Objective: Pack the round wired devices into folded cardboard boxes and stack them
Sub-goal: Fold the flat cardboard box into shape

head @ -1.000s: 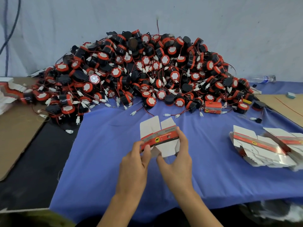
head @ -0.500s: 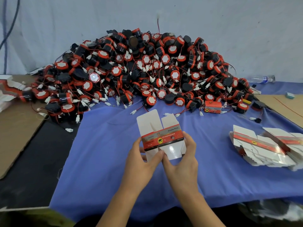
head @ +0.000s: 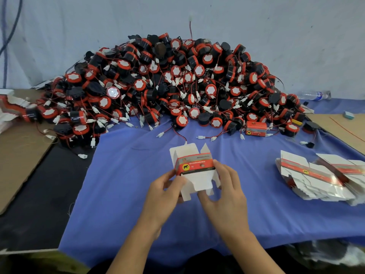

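Note:
Both hands hold a small red and white cardboard box above the blue cloth, opened into a sleeve with its white flaps sticking out. My left hand grips its left side. My right hand grips its right side, thumb on a lower white flap. A big heap of round black and red wired devices fills the back of the table. One folded, closed box lies at the heap's front right edge.
A stack of flat unfolded boxes lies on the cloth at the right. Brown cardboard sheets lie at the left and far right. A plastic bottle lies by the wall. Loose white connectors trail onto the cloth.
The flat box has been opened into a sleeve. It rose slightly toward the heap, and my hands came closer together around its sides and lower flaps.

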### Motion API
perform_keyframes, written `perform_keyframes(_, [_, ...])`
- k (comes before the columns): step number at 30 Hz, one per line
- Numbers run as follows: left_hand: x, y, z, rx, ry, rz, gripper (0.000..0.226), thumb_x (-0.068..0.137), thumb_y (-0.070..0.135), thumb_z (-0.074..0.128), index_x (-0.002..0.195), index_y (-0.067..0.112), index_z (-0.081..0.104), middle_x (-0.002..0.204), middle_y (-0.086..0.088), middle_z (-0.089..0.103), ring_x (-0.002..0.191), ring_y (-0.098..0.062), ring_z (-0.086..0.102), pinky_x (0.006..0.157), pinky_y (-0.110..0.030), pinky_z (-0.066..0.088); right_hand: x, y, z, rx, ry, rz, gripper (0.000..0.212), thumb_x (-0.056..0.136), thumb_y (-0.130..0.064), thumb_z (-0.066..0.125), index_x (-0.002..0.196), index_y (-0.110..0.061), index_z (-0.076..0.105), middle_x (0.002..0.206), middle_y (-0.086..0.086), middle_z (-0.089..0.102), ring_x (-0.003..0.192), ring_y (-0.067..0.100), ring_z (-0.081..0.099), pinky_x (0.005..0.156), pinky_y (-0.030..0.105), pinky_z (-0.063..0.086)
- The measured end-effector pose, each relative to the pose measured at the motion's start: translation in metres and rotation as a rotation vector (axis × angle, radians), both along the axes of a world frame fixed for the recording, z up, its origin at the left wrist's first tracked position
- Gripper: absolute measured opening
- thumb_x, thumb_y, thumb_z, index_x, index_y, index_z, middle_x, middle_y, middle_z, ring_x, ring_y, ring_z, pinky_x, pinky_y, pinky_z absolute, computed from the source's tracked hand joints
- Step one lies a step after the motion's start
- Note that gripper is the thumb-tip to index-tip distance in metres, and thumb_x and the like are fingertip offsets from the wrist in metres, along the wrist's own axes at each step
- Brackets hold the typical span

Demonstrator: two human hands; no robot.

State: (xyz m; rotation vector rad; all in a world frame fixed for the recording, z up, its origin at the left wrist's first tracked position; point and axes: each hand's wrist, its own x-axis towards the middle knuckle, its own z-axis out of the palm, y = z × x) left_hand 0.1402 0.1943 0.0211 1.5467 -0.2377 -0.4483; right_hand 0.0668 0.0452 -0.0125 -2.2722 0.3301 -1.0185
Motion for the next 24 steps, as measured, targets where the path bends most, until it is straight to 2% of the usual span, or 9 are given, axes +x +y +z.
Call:
perform_keyframes(3, [0.001,0.005,0.009,-0.045,0.066,-0.043,0.032,0.086,0.04,0.054,0.101,0.028,0.08,0.098,0.0,0.079,0.089,-0.017,0.072,0.079,-0.035,0.064,0.0,-0.004,0.0,0.05,0.036,0.078,0.06,0.081,-0.035,0.063,0.139,-0.038,0.047,0.138,-0.028,0.044,0.121,0.004,0.056,0.087,0.039,0.059])
perform_keyframes(7, [0.005,0.014,0.016,-0.137,0.232,-0.02,0.034,0.098,0.04,0.055,0.087,0.025,0.083,0.082,-0.001,0.074,0.071,-0.011,0.068,0.068,-0.027,0.059,-0.003,-0.008,0.0,0.193,0.107,0.327,0.065,0.09,-0.041,0.071,0.147,-0.042,0.04,0.156,-0.022,0.04,0.143,0.007,0.044,0.105,0.037,0.048])
perform_keyframes(11, [0.011,0.025,0.021,-0.147,0.349,-0.035,0.039,0.095,0.049,0.059,0.089,0.021,0.085,0.076,-0.003,0.065,0.066,-0.013,0.064,0.063,-0.025,0.059,-0.003,-0.014,0.009,0.268,0.199,0.413,0.085,0.079,-0.058,0.081,0.149,-0.048,0.035,0.147,-0.019,0.049,0.137,0.01,0.049,0.102,0.033,0.049])
perform_keyframes(14, [0.016,0.031,0.026,-0.054,0.359,-0.101,0.063,0.09,0.067,0.056,0.101,0.011,0.083,0.083,-0.009,0.066,0.069,-0.019,0.066,0.065,-0.028,0.059,-0.001,-0.018,0.019,0.182,0.152,0.412,0.072,0.079,-0.048,0.083,0.141,-0.048,0.048,0.137,-0.017,0.052,0.127,0.016,0.054,0.098,0.033,0.052])
perform_keyframes(17, [0.015,0.03,0.028,0.136,0.182,-0.091,0.089,0.077,0.09,0.033,0.1,0.019,0.081,0.086,-0.002,0.074,0.074,-0.018,0.07,0.064,-0.026,0.058,0.001,-0.018,0.031,0.18,0.116,0.423,0.062,0.077,-0.042,0.085,0.132,-0.037,0.057,0.133,-0.011,0.055,0.128,0.017,0.055,0.103,0.03,0.047])
perform_keyframes(19, [0.011,0.03,0.026,0.184,-0.034,-0.075,0.101,0.065,0.103,0.015,0.118,0.039,0.071,0.116,0.013,0.071,0.107,-0.008,0.067,0.086,-0.023,0.056,0.0,-0.016,0.038,0.273,0.105,0.447,0.064,0.075,-0.037,0.087,0.131,-0.031,0.056,0.132,-0.009,0.059,0.127,0.018,0.057,0.105,0.031,0.046])
perform_keyframes(21, [0.009,0.031,0.023,0.107,-0.196,-0.1,0.109,0.055,0.11,0.013,0.143,0.054,0.045,0.148,0.027,0.047,0.142,0.0,0.04,0.117,-0.031,0.036,-0.001,-0.013,0.046,0.417,0.085,0.475,0.068,0.072,-0.037,0.087,0.132,-0.031,0.055,0.13,-0.011,0.061,0.124,0.016,0.059,0.105,0.033,0.048])
perform_keyframes(22, [0.008,0.031,0.023,0.079,-0.281,-0.124,0.107,0.056,0.11,0.019,0.148,0.058,0.032,0.154,0.033,0.034,0.148,0.006,0.026,0.12,-0.027,0.027,-0.002,-0.012,0.05,0.469,0.078,0.486,0.069,0.071,-0.038,0.087,0.132,-0.031,0.055,0.13,-0.014,0.061,0.124,0.015,0.059,0.103,0.033,0.049])
perform_keyframes(24, [0.007,0.029,0.025,0.113,-0.48,-0.138,0.101,0.061,0.106,0.033,0.15,0.06,0.021,0.16,0.033,0.018,0.15,0.011,0.007,0.111,-0.014,0.02,-0.003,-0.011,0.058,0.508,0.061,0.505,0.062,0.072,-0.039,0.086,0.125,-0.032,0.056,0.126,-0.016,0.063,0.122,0.012,0.06,0.098,0.032,0.05])
